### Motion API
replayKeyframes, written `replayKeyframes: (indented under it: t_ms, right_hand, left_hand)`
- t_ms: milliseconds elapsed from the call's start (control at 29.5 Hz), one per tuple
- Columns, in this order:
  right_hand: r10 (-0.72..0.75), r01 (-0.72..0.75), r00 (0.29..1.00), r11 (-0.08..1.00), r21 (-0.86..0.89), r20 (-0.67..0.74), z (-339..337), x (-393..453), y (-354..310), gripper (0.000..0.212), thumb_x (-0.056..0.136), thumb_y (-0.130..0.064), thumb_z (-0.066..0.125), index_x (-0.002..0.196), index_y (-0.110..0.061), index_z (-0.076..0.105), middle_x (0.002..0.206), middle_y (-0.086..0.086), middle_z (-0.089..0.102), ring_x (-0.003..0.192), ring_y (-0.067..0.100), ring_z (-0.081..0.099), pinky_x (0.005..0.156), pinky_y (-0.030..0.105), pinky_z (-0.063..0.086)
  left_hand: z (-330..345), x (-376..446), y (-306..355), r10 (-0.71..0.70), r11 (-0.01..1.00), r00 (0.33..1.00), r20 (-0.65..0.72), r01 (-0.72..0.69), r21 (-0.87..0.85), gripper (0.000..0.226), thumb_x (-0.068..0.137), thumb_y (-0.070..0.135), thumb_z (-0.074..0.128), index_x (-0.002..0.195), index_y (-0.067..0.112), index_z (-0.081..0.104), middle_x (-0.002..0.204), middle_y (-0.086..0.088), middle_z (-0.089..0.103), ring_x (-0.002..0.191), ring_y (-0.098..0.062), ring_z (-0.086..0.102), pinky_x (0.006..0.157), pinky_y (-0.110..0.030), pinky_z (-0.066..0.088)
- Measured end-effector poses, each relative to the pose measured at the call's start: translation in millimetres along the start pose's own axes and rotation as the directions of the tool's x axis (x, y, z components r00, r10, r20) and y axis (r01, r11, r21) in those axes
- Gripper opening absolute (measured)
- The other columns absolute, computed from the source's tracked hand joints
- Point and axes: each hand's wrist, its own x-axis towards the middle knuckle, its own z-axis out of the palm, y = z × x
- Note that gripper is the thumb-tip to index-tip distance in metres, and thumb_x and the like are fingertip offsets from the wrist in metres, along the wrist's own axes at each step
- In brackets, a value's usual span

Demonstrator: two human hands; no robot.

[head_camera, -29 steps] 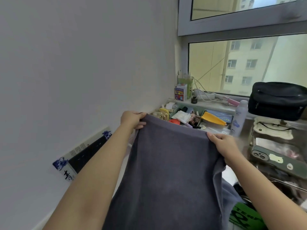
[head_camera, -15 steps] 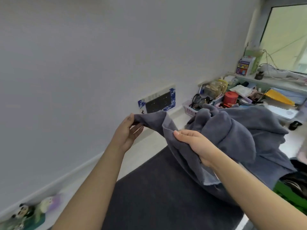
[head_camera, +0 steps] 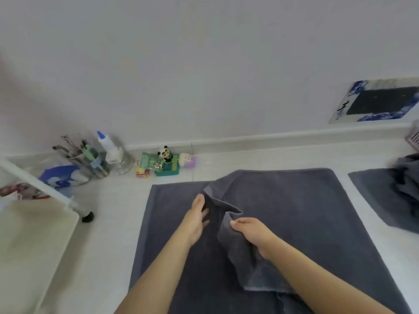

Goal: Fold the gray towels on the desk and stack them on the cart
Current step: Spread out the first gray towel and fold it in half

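A gray towel [head_camera: 294, 211] lies over the white desk, its left edge lifted into a loose flap. My left hand [head_camera: 196, 219] pinches that flap near its far corner, thumb on top and fingers tucked under the cloth. My right hand [head_camera: 251, 232] grips the bunched near part of the same edge. Under it, a darker gray towel [head_camera: 163, 234] is spread flat on the desk. More gray towels [head_camera: 401, 193] sit crumpled at the right edge. The white cart [head_camera: 34, 225] stands at the left, its top shelf holding no towels.
Along the wall stand a cup of brushes [head_camera: 90, 159], a glue bottle [head_camera: 107, 147], a glass jar [head_camera: 123, 163] and small toy figures [head_camera: 166, 162]. A blue-and-white framed panel [head_camera: 376, 100] leans on the wall at right. A white basket corner [head_camera: 413, 137] shows at far right.
My view has swung left and down from the window to the desk. The towel that I held up by two corners has come down onto the desk, both hands still on its edge.
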Motion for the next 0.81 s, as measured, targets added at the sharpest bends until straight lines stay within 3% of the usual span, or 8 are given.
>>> replayKeyframes:
  t_ms: [170, 271, 305, 407, 509, 645, 747, 814]
  right_hand:
    - [-0.025, 0.028, 0.960, 1.000, -0.007, 0.278, 17.6, 18.9, 2.7, 0.026, 0.099, -0.019, 0.044, 0.097, -0.014, 0.069, 0.089, 0.005, 0.071, 0.077, 0.015, 0.065, 0.069, 0.024, 0.051]
    - [-0.096, 0.151, 0.948, 0.975, -0.165, 0.305, 20.1, 32.2, 4.8, 0.029, 0.102, -0.019, 0.038, 0.117, -0.015, 0.063, 0.109, 0.004, 0.069, 0.090, 0.015, 0.066, 0.082, 0.027, 0.052]
    - [-0.127, 0.208, 0.940, 0.950, -0.234, 0.318, 21.6, 36.5, 5.3, 0.029, 0.102, -0.019, 0.038, 0.119, -0.018, 0.061, 0.115, 0.003, 0.065, 0.092, 0.014, 0.065, 0.082, 0.025, 0.051]
    - [-0.279, 0.449, 0.871, 0.786, -0.424, 0.405, 23.9, 48.6, 5.3, 0.032, 0.101, -0.015, 0.039, 0.127, -0.024, 0.054, 0.132, 0.000, 0.047, 0.099, 0.010, 0.057, 0.080, 0.012, 0.047]
    - [-0.341, 0.670, 0.729, 0.529, -0.520, 0.593, 34.2, 60.8, -2.2, 0.041, 0.101, -0.015, 0.039, 0.138, -0.032, 0.043, 0.150, -0.007, 0.026, 0.126, 0.009, 0.041, 0.105, 0.025, 0.037]
    - [-0.119, 0.789, 0.595, 0.278, -0.548, 0.795, 57.0, 62.6, -29.5, 0.039, 0.104, -0.027, 0.029, 0.141, -0.034, 0.039, 0.153, -0.011, 0.023, 0.136, 0.009, 0.029, 0.106, 0.025, 0.030]
    - [0.074, 0.732, 0.661, 0.152, -0.664, 0.747, 67.3, 55.4, -53.2, 0.048, 0.101, -0.046, 0.022, 0.131, -0.022, 0.051, 0.144, 0.001, 0.044, 0.121, 0.021, 0.048, 0.097, 0.030, 0.039]
    - [0.132, 0.688, 0.708, 0.092, -0.720, 0.693, 66.7, 53.9, -68.1, 0.064, 0.096, -0.060, 0.019, 0.135, -0.020, 0.049, 0.145, 0.000, 0.043, 0.121, 0.021, 0.050, 0.097, 0.029, 0.037]
  left_hand:
    - [-29.4, -36.5, -35.7, -0.142, 0.989, 0.983, -0.114, 0.146, 0.031, 0.064, 0.090, 0.065, 0.038, 0.127, 0.017, 0.058, 0.113, -0.004, 0.067, 0.103, -0.020, 0.063, 0.090, -0.035, 0.050]
    - [-47.2, -53.6, -54.7, -0.204, 0.977, 0.971, -0.127, 0.211, 0.044, 0.106, 0.055, 0.093, 0.047, 0.134, 0.023, 0.053, 0.136, -0.004, 0.055, 0.124, -0.020, 0.051, 0.109, -0.040, 0.037]
    - [-48.2, -62.6, -58.3, -0.202, 0.976, 0.969, -0.141, 0.212, 0.054, 0.105, 0.059, 0.091, 0.047, 0.138, 0.022, 0.049, 0.142, -0.002, 0.048, 0.129, -0.019, 0.046, 0.112, -0.039, 0.033]
    - [-40.1, -81.3, -68.7, -0.112, 0.957, 0.969, -0.219, 0.165, 0.240, 0.052, 0.090, 0.052, 0.054, 0.128, 0.017, 0.055, 0.130, 0.003, 0.056, 0.114, -0.014, 0.055, 0.098, -0.029, 0.043]
    - [-32.8, -96.2, -83.7, 0.157, 0.893, 0.948, -0.277, -0.016, 0.450, 0.016, 0.094, 0.020, 0.055, 0.109, 0.024, 0.060, 0.108, 0.007, 0.065, 0.099, -0.012, 0.061, 0.076, -0.016, 0.047]
    - [-14.6, -120.8, -84.1, 0.347, 0.834, 0.884, -0.314, -0.138, 0.535, 0.019, 0.097, 0.016, 0.050, 0.101, 0.028, 0.064, 0.098, 0.015, 0.066, 0.089, 0.003, 0.060, 0.073, -0.010, 0.043]
    - [-5.4, -144.8, -79.7, 0.398, 0.867, 0.833, -0.384, -0.205, 0.455, 0.020, 0.097, 0.019, 0.052, 0.104, 0.024, 0.070, 0.096, 0.013, 0.071, 0.086, 0.003, 0.063, 0.075, -0.010, 0.046]
    - [-8.4, -161.3, -78.5, 0.364, 0.918, 0.830, -0.422, -0.242, 0.316, 0.020, 0.096, 0.021, 0.054, 0.104, 0.024, 0.072, 0.094, 0.010, 0.073, 0.087, -0.003, 0.067, 0.078, -0.016, 0.051]
